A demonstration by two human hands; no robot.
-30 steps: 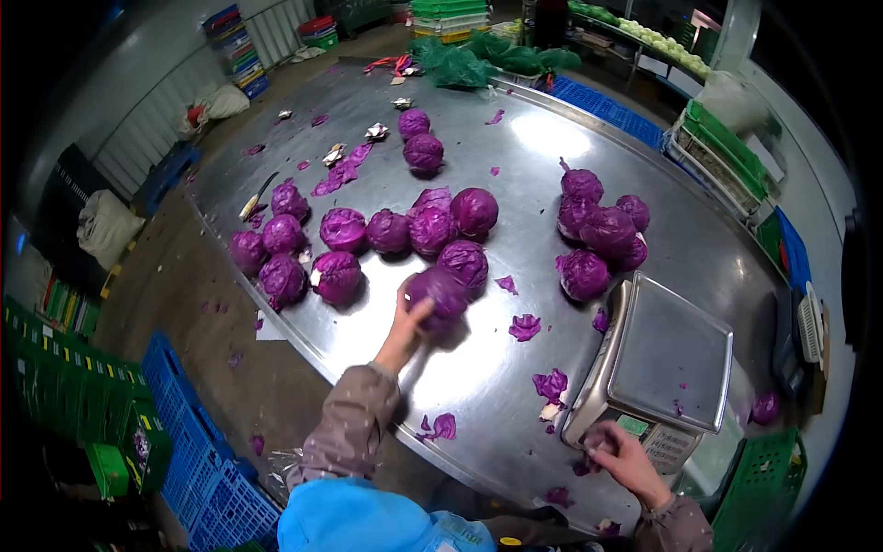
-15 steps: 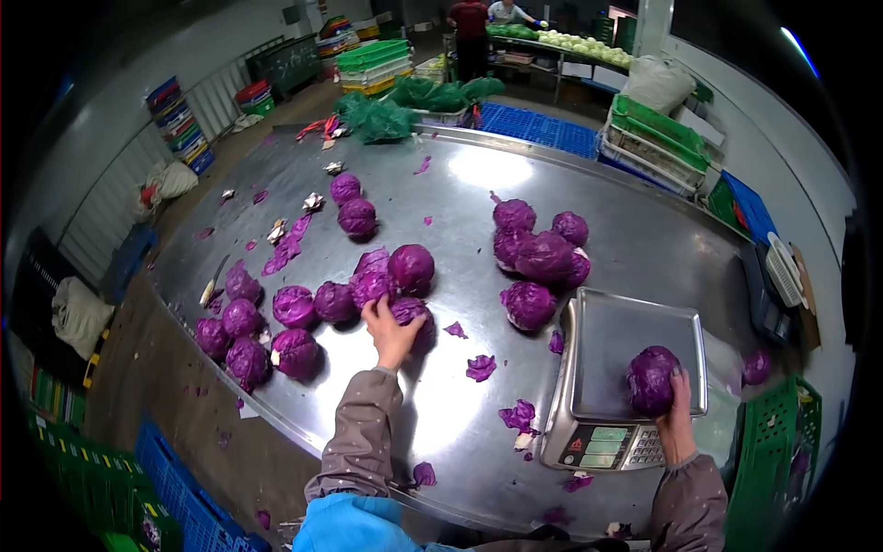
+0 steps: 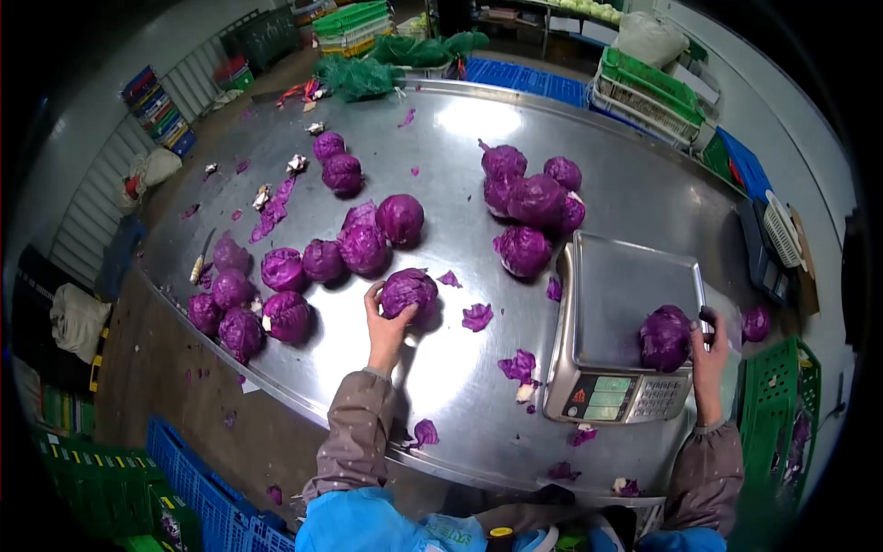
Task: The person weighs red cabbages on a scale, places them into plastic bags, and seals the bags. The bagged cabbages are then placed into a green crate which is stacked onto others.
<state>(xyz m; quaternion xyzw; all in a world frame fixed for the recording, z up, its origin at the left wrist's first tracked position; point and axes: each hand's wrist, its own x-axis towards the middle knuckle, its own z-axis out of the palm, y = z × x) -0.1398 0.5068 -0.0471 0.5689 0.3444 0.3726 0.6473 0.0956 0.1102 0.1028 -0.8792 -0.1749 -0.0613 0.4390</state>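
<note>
My left hand [image 3: 386, 327] is wrapped round a red cabbage [image 3: 409, 291] close over the steel table, thumb on its right side. On the front right of the scale's steel pan [image 3: 625, 267] rests another red cabbage [image 3: 665, 339]. At its right side is my right hand [image 3: 710, 361], fingers loosely apart and fingertips right at the leaves, not wrapped round it. Left of my left hand lie several more red cabbages [image 3: 324, 261]. A second cluster of cabbages [image 3: 537, 202] sits behind and left of the scale [image 3: 607, 396].
Loose purple leaves [image 3: 477, 317] litter the steel table [image 3: 441, 193]. A knife [image 3: 199, 267] lies near its left edge. Green netting [image 3: 354, 77] is at the far edge. A green crate [image 3: 780, 405] stands at the right, blue crates [image 3: 198, 478] at the lower left.
My left hand has drawn a cabbage toward me, away from the group. My right hand has loosened from the cabbage on the scale and shifted right. The view has tilted down.
</note>
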